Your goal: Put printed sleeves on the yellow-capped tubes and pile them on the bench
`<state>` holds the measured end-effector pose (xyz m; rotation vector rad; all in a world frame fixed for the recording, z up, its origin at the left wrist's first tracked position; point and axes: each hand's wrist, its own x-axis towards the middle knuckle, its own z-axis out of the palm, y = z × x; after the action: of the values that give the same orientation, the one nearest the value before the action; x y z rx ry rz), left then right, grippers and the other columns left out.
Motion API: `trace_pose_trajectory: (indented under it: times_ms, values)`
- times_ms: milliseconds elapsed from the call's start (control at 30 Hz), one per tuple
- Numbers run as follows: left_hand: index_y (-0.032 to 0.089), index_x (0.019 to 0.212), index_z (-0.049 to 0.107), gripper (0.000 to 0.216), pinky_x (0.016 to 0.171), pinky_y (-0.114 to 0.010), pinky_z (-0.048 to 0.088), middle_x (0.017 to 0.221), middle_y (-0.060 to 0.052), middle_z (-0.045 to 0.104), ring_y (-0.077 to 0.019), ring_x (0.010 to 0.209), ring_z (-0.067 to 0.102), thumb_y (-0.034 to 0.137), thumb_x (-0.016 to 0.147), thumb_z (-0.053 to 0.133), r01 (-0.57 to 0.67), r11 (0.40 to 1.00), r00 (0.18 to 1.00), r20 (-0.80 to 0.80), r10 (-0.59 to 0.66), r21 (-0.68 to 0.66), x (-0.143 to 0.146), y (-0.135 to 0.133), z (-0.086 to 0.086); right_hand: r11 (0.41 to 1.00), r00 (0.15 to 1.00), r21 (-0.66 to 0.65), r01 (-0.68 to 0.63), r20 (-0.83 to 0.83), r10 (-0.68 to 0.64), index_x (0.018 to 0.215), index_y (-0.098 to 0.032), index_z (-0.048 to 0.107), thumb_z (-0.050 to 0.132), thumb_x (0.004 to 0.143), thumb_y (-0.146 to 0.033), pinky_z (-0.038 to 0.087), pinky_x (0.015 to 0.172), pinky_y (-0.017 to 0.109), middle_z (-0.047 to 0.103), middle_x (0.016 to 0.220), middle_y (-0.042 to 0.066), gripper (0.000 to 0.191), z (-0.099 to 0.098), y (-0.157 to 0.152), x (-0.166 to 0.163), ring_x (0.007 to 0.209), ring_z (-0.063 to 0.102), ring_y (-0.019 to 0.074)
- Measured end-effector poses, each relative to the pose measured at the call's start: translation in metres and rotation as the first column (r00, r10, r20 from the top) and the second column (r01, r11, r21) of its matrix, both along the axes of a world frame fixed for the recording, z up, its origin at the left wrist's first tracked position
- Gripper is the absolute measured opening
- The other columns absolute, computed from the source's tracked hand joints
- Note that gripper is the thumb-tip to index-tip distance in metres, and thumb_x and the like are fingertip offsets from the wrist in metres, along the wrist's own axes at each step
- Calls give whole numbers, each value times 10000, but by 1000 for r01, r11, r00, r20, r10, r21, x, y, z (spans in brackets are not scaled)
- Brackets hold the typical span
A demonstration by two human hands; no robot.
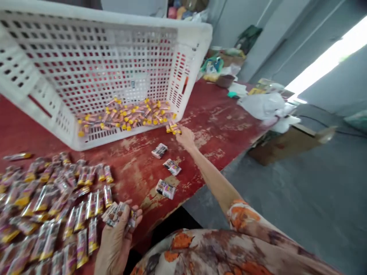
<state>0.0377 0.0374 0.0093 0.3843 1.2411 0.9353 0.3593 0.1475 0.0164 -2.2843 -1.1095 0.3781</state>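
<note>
My left hand (117,238) is wrapped around a small bunch of printed cards (116,214), held low near the table's front edge. My right hand (186,138) reaches forward to the basket's right front corner, its fingers closed on several yellow-capped tubes (172,128). The white plastic basket (114,22) lies tipped on its side, opening towards me, with more yellow-capped tubes (129,116) heaped inside. Between my hands, three small stacks of printed cards (165,189) rest apart on the table. Many clear-wrapped packs with yellow ends (82,244) cover the table beside my left hand.
The worn red table (206,130) runs away to the right. Plastic bags (263,105) and mixed packaging lie along its far end. A cardboard box (286,143) is beside the table on the right, above the grey floor (292,206).
</note>
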Motion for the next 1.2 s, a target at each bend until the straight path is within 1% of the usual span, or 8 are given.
trace_pose_trajectory:
  times_ms: [167,367,500,667,733,867,1033,1200]
  values:
    - [184,798,599,261,490,-229,568,657,51,661,-133,520,647,72,635,770,28,1000,999,-17,-28,11,16,12,-6,961,898,212,-178,-365,247,919,-141,650,460,809,-290,446,502,224,686,725,45,265,1,-74,-58,576,606,140]
    - [146,748,602,356,464,-172,480,662,36,641,-99,547,614,231,528,868,25,994,998,50,-31,109,32,-3,-4,873,570,379,-305,-662,487,773,-165,706,644,728,-398,423,509,213,638,629,2,246,-15,-135,-147,538,541,110]
    - [125,759,634,348,474,-191,480,679,2,661,-108,567,620,294,553,858,14,997,994,105,-23,80,23,-11,-6,882,535,341,-325,-703,469,678,-169,698,685,670,-325,384,463,209,615,593,-11,156,-27,-136,-169,491,503,99]
    - [136,820,675,342,531,-249,549,746,-13,696,-141,638,653,274,563,854,-53,998,987,156,49,20,-4,-20,-2,902,374,284,-327,-837,399,619,-169,681,719,623,-331,331,379,206,526,459,-35,167,-34,-127,-186,379,418,83]
    - [138,844,690,358,553,-271,563,782,-24,710,-158,669,664,269,555,856,-90,996,983,162,85,25,-14,-23,0,895,359,294,-336,-838,411,614,-164,678,747,616,-341,347,386,201,551,490,-26,190,-33,-125,-190,395,431,79]
    - [143,860,705,387,643,-293,571,827,-36,730,-158,686,672,239,523,869,-220,974,964,161,210,46,-26,-25,0,854,334,353,-383,-809,484,716,-162,694,746,691,-347,380,406,189,605,587,3,194,-29,-124,-189,468,493,89]
    - [171,892,720,428,774,-338,551,854,-39,741,-192,790,685,242,501,879,-366,928,920,174,351,62,-36,-26,1,776,204,478,-412,-781,590,954,-196,671,705,773,-329,461,444,220,634,765,33,227,-29,-129,-173,529,553,111]
    - [172,878,729,434,720,-307,542,861,-35,733,-153,732,659,293,493,888,-419,906,893,202,402,50,-42,-30,2,678,191,586,-444,-677,711,990,-217,651,686,792,-235,534,569,262,580,993,51,202,-30,-140,-177,672,605,130]
